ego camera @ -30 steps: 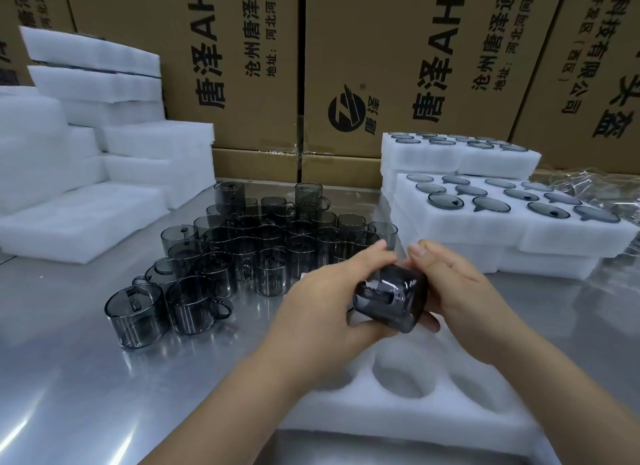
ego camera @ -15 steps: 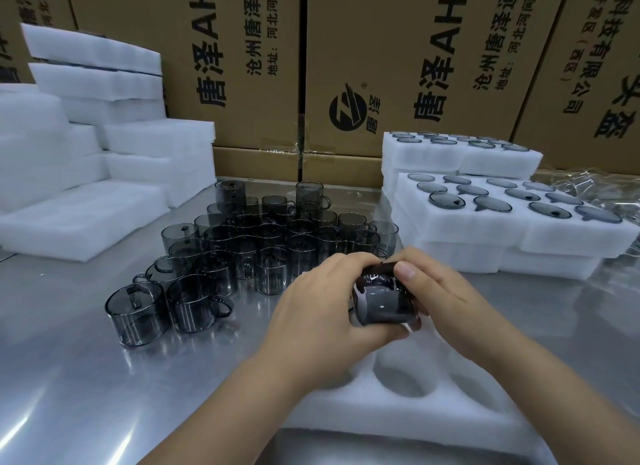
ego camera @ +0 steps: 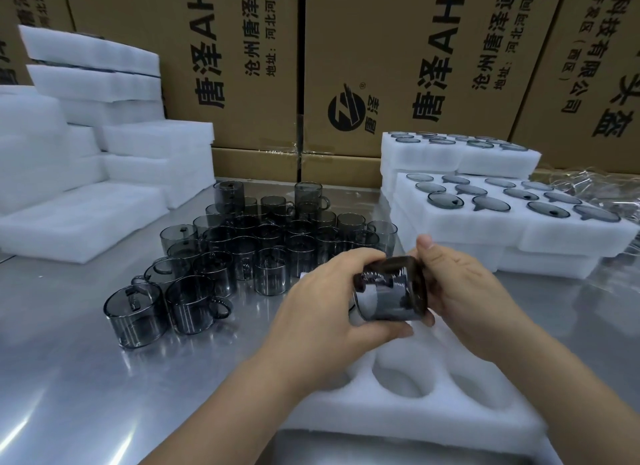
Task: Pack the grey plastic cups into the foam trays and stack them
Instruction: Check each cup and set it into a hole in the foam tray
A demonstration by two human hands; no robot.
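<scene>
Right now the grey cup is off the desk, held in the air betw. both hands, just above the far part of the empty foam tray at the desk's near edge. It lies on its side: long axis runs approx. left-right, along that near edge, not upright. I see the left hand wrapping it w/ fingers curled over the top and thumb under. The right hand takes the other end, thumb up top, remaining fingers below. So both sets are clamped round the cup, neither spread. Can't tell for sure which end is the mouth.

An open pocket sits just below, a bit toward the near edge. I reckon the next move needs the axis turned vertical, then straight down. Both hands are equally near.

Outward:
- loose cups mid-desk, to the left
- filled trays stacked toward the right edge
- blank foam slabs far-left
- cartons behind
</scene>
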